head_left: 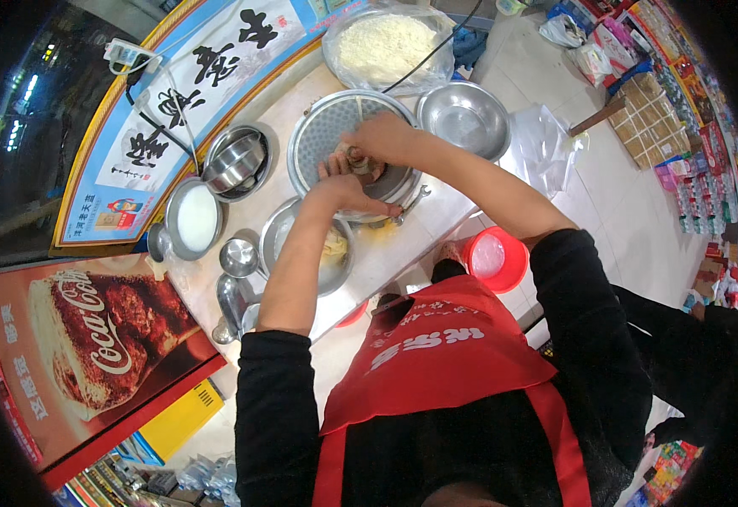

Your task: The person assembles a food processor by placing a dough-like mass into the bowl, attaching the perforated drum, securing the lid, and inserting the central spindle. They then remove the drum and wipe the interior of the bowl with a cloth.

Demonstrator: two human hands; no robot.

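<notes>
Both my hands are together over a wide round metal pan (308,173) whose inside has a dotted, perforated-looking surface. My left hand (348,188) comes from below, its fingers curled around a small round metal part (358,159). From the right, my right hand (383,139) closes on the same part from above. Fingers cover much of it, so its exact kind does not show. A wrench (418,199) lies on the table beside the pan's lower right rim. Nearer me, below my left wrist, a metal bowl (278,232) holds a pale yellow mass (333,248), partly behind my forearm.
Left on the table are a pot (235,160), a bowl of white liquid (196,218), a ladle (240,257) and a metal scoop (230,297). Behind stand a plastic-lined basin of pale powder (386,49) and a metal basin (464,118). A red bucket (514,258) stands below the table edge.
</notes>
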